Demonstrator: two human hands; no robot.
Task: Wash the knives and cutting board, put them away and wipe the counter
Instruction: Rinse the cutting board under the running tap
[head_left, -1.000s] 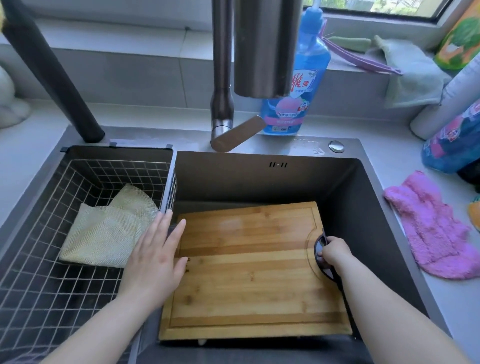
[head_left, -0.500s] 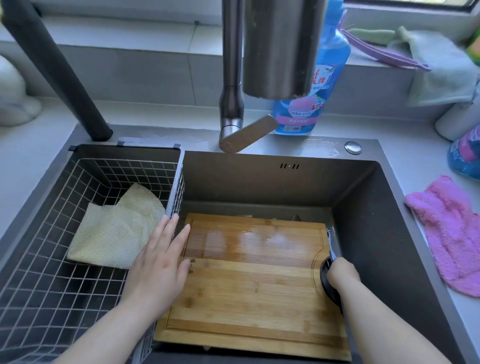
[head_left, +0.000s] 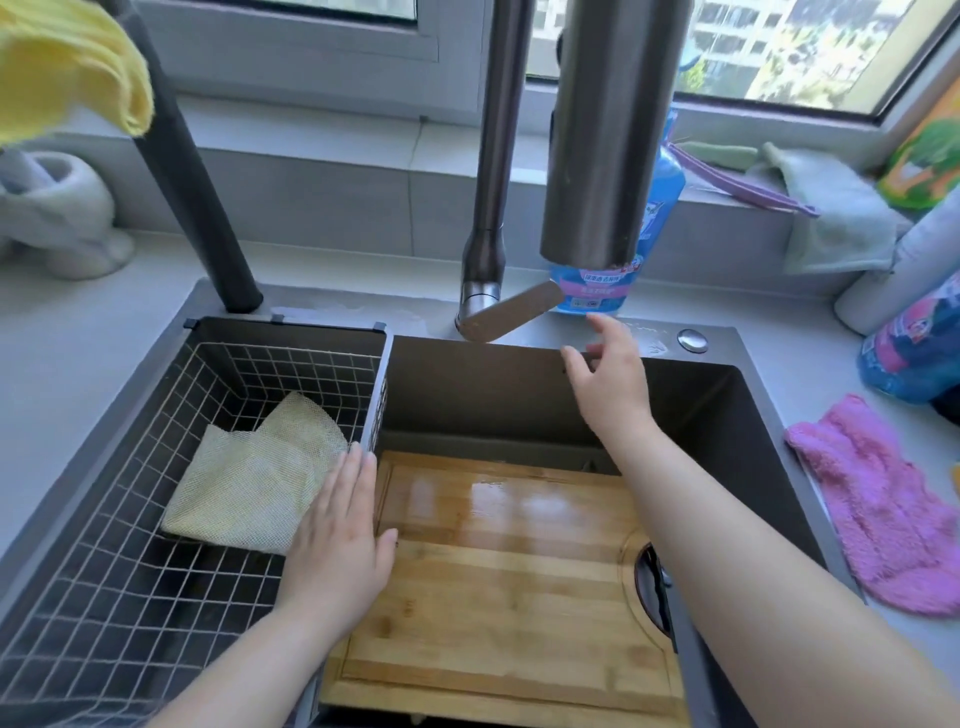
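Note:
A wet bamboo cutting board (head_left: 498, 582) lies flat in the dark sink (head_left: 717, 415), its handle hole at the right edge. My left hand (head_left: 337, 540) rests flat, fingers straight, on the board's left edge beside the wire basket. My right hand (head_left: 610, 379) is raised over the sink's back wall, fingers loosely spread, just right of the faucet's lever (head_left: 511, 312) and holding nothing. No knife is plainly visible.
A wire basket (head_left: 130, 519) in the sink's left half holds a pale mesh cloth (head_left: 249, 478). The faucet spout (head_left: 613, 130) hangs overhead. A blue detergent bottle (head_left: 660, 208) stands behind it. A pink cloth (head_left: 893, 509) lies on the right counter.
My right hand let go of the board's handle hole and rose toward the faucet lever. The board settled flat in the sink. My left hand stayed on its left edge.

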